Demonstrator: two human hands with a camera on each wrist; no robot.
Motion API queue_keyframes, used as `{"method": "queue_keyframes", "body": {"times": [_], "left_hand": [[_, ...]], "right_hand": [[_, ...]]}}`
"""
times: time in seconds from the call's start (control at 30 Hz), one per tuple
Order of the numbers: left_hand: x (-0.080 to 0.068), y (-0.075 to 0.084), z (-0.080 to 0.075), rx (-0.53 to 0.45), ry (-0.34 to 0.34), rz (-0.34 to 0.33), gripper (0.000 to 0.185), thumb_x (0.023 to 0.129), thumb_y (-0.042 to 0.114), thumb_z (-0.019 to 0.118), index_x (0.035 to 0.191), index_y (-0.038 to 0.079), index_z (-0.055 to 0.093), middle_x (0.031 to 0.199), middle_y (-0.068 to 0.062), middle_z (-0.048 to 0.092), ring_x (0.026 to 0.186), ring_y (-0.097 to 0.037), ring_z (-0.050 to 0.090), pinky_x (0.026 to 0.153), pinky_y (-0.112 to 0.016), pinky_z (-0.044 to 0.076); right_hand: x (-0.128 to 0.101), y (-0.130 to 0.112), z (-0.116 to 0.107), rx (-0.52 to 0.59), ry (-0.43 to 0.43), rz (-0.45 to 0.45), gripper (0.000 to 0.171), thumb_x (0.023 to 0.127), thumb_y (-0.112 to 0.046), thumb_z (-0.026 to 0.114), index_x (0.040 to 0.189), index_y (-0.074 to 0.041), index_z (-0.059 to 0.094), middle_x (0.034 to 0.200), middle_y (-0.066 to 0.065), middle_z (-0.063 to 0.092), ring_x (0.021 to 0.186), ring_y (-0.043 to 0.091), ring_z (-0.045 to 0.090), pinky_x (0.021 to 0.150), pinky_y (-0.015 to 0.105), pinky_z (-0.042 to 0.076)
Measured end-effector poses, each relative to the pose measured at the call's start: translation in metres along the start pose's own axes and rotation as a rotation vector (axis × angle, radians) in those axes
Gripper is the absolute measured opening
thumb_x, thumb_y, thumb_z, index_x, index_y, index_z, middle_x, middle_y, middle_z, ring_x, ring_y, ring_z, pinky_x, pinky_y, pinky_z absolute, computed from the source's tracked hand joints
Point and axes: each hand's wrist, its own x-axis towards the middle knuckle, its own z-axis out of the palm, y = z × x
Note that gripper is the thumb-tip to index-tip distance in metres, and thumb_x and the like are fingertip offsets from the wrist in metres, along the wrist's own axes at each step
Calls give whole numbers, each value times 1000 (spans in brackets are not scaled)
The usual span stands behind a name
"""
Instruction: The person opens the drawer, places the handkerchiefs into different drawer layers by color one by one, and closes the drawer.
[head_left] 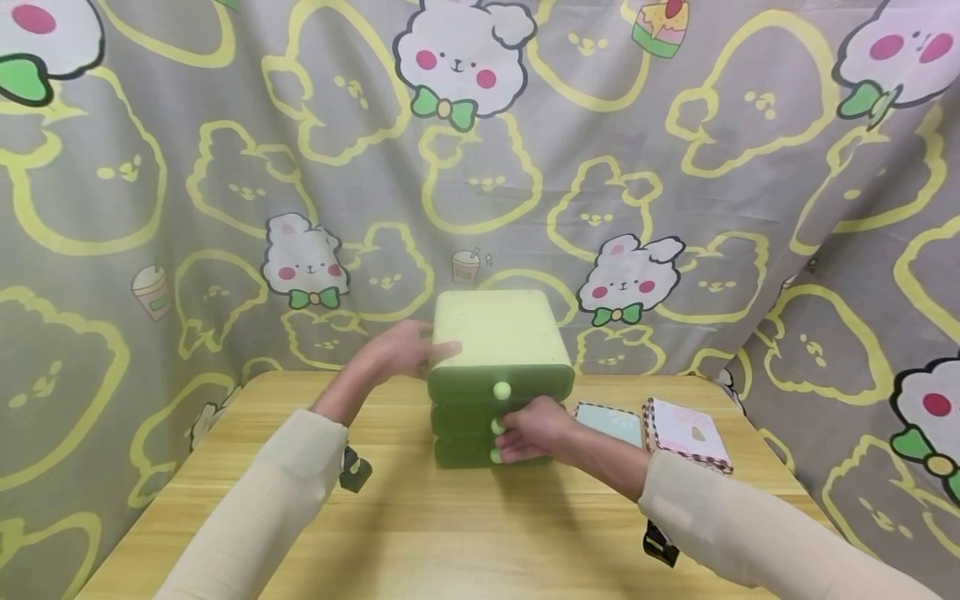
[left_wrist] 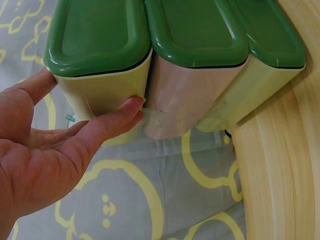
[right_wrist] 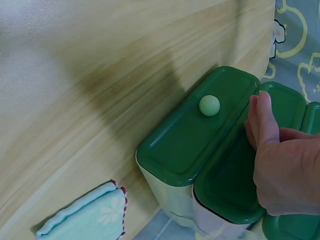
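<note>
The right hand has its fingers pressed together at the middle of three round pale-green knobs; whether they pinch it, I cannot tell. Just beyond them stands one yellow-topped box with three glossy green-fronted drawers. Rightward lie two folded cloths, pale-blue and pink. The left hand, thumb spread from fingers, touches the box.

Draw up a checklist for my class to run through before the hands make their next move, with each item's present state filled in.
1. Drawer box upright on the table: ok.
2. Left hand touching the box: ok, at its upper left.
3. Right hand at the middle knob: ok.
4. Firm hold on that knob: cannot tell; fingers hide it in the right wrist view.
5. Drawers shut: ok, all three look closed.
6. Blue cloth and pink cloth not in front of the drawers: ok, they lie to the right.
</note>
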Motion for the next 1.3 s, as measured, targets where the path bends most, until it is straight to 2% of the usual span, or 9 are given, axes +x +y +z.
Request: {"method": "queue_keyframes", "body": {"times": [0.3, 0.53, 0.8, 1.0, 1.17, 1.3], "left_hand": [[-2, 1, -1, 10, 3, 0, 69, 93, 53, 69, 141, 5, 57, 114, -12, 73, 99, -24, 69, 94, -42, 55], [-4, 5, 0, -2, 0, -9, 67, 93, 51, 70, 140, 6, 58, 108, -10, 73, 97, -23, 68, 91, -40, 55], [-2, 4, 0, -16, -4, -12, 69, 93, 51, 69, 142, 4, 55, 111, -12, 72, 98, -24, 68, 93, -41, 55], [-4, 4, 1, -25, -3, -21, 71, 94, 50, 69, 144, 4, 53, 114, -13, 72, 99, -24, 68, 93, -41, 55], [-3, 4, 1, -49, -8, -23, 71, 94, 49, 70, 146, 4, 51, 116, -14, 71, 100, -25, 69, 94, -42, 55], [-3, 4, 2, -29, -3, -22, 73, 94, 50, 69, 147, 4, 50, 118, -14, 71, 101, -25, 69, 95, -42, 55]], "right_hand": [[-1, 0, 0, 9, 10, 5, 21, 96, -5, 62, 105, 13, 66, 101, 30, 72, 81, 32, 76, 74, 37, 63], [-4, 0, -2, -3, -5, 19, 20, 95, -5, 64, 104, 12, 68, 99, 29, 73, 76, 29, 76, 73, 37, 63], [-9, 3, -2, 7, 2, 18, 19, 95, -6, 65, 102, 11, 68, 98, 28, 73, 71, 26, 75, 71, 38, 64], [-12, 10, -2, 46, -5, 2, 23, 96, -8, 64, 108, 12, 66, 97, 26, 73, 73, 24, 75, 75, 40, 63], [-13, 12, -1, 87, -29, 5, 26, 98, -9, 61, 113, 12, 64, 103, 30, 71, 75, 24, 74, 79, 41, 63], [-14, 13, 0, 101, -51, 17, 29, 99, -11, 60, 116, 12, 62, 107, 31, 70, 79, 24, 74, 82, 41, 62]]}}
